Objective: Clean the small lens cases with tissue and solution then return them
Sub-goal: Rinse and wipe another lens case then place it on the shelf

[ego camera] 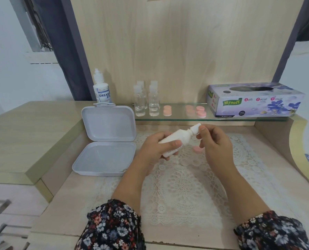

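Observation:
My left hand point(156, 147) grips a white solution bottle point(179, 138), tilted with its cap end up to the right. My right hand point(214, 141) pinches the bottle's cap point(195, 129) between thumb and fingers. A small pink lens case point(198, 149) lies on the lace mat point(184, 184) under my hands, partly hidden by my right hand. More pink lens cases point(167, 110) point(201, 111) sit on the glass shelf point(186, 119). The tissue box point(254, 100) stands on the right end of the shelf.
An open white plastic box point(105, 141) stands left of the mat, lid raised. A second solution bottle point(101, 88) and several small clear bottles point(147, 101) stand at the back by the wooden wall. A raised ledge and drawers lie to the left.

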A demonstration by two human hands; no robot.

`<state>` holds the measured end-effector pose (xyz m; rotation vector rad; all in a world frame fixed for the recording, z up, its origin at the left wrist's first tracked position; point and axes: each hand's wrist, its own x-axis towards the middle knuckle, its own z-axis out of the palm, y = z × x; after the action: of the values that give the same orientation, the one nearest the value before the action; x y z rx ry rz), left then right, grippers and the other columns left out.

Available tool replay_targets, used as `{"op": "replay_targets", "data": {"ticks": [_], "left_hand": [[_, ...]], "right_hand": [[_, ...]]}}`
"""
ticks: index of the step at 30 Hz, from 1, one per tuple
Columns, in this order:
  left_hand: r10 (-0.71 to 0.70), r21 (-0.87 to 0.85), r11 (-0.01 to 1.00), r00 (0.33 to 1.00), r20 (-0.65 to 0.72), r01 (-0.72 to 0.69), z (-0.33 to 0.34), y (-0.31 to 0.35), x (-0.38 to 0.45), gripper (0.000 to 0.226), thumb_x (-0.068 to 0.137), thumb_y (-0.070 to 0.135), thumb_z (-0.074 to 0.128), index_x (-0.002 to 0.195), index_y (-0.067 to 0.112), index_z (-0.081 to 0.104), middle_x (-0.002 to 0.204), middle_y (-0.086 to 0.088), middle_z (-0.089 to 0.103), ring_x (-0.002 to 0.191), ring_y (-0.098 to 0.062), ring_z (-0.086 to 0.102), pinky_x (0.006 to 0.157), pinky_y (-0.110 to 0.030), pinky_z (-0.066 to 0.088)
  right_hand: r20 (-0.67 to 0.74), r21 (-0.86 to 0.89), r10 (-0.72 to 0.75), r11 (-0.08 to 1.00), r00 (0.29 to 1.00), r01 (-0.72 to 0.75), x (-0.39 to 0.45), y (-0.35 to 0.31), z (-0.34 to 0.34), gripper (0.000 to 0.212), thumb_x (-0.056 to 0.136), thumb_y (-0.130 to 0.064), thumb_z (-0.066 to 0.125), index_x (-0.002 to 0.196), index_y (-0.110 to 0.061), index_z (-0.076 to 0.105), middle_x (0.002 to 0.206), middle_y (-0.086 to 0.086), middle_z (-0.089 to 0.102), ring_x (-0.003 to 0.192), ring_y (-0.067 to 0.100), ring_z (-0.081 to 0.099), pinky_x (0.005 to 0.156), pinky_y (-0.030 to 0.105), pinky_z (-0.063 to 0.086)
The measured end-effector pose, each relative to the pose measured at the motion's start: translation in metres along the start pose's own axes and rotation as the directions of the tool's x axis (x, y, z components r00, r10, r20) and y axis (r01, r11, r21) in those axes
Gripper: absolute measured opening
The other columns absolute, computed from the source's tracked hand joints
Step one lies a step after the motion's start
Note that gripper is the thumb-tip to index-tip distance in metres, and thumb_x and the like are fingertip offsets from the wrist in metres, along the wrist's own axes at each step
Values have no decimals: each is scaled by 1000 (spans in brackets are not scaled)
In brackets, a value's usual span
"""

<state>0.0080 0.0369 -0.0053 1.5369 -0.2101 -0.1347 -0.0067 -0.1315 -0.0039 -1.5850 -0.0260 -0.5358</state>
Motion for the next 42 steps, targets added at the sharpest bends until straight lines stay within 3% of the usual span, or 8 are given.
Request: {"op": "replay_targets", "data": {"ticks": [5, 11, 17, 21, 24, 29, 37, 42], "left_hand": [[16, 20, 1000, 1000, -21, -16, 4, 1, -4, 23, 80, 14, 73, 103, 12, 71, 82, 2, 69, 66, -6, 62, 53, -17, 45], [63, -20, 997, 975, -213, -69, 0, -4, 1, 25, 80, 9, 74, 100, 22, 67, 96, 2, 70, 87, -13, 67, 68, -28, 53], [171, 128, 983, 911, -376, -132, -2, -8, 3, 36, 76, 13, 79, 104, 25, 61, 98, 7, 65, 85, -7, 61, 63, -16, 48], [215, 216, 968, 878, -429, -131, -4, -14, 6, 40, 75, 15, 80, 107, 25, 58, 98, 11, 61, 85, -4, 57, 61, -12, 46], [239, 322, 942, 862, -448, -94, -6, -20, 9, 44, 75, 22, 81, 112, 22, 58, 103, 9, 60, 88, -4, 57, 72, -20, 45], [239, 358, 932, 848, -473, -63, -6, -21, 9, 45, 77, 23, 79, 116, 20, 57, 104, 9, 58, 93, -11, 55, 83, -30, 46], [227, 378, 925, 867, -444, -49, -5, -21, 8, 42, 79, 25, 78, 113, 23, 53, 105, 10, 56, 92, -8, 54, 80, -28, 41], [325, 464, 881, 836, -442, -97, -4, -21, 7, 47, 81, 35, 74, 118, 19, 51, 112, 6, 52, 105, -14, 52, 91, -34, 44]], "right_hand": [[2, 39, 26, 999, 1000, -26, 1, -3, -1, 15, 96, -21, 56, 92, -13, 67, 76, -1, 62, 53, -1, 49, 48, 8, 42], [-6, -7, 57, 998, 998, -57, 5, 5, -11, 19, 97, -26, 53, 92, -14, 67, 74, -5, 62, 53, 1, 48, 53, 8, 43], [8, -119, 108, 987, 994, -106, 9, 12, -31, 18, 97, -29, 52, 91, -20, 67, 77, -6, 64, 58, 5, 51, 62, 19, 43], [70, -188, 148, 973, 987, -133, 8, 16, -47, 8, 93, -22, 60, 89, -20, 67, 81, -3, 68, 61, -4, 59, 67, 24, 42], [126, -309, 168, 943, 978, -122, 5, 19, -56, 8, 90, -19, 64, 87, -26, 68, 83, -6, 70, 79, 10, 63, 67, 24, 42], [185, -421, 198, 901, 963, -105, 2, 22, -60, 8, 89, -23, 67, 85, -29, 69, 87, 2, 69, 81, 21, 64, 68, 29, 49], [232, -504, 207, 861, 950, -65, 2, 26, -59, 13, 88, -20, 67, 84, -32, 68, 87, -3, 68, 81, 18, 64, 74, 31, 51], [299, -505, 213, 862, 930, -35, -2, 22, -56, 13, 81, -29, 75, 91, -33, 68, 86, -9, 64, 67, 9, 53, 64, 24, 45]]}}
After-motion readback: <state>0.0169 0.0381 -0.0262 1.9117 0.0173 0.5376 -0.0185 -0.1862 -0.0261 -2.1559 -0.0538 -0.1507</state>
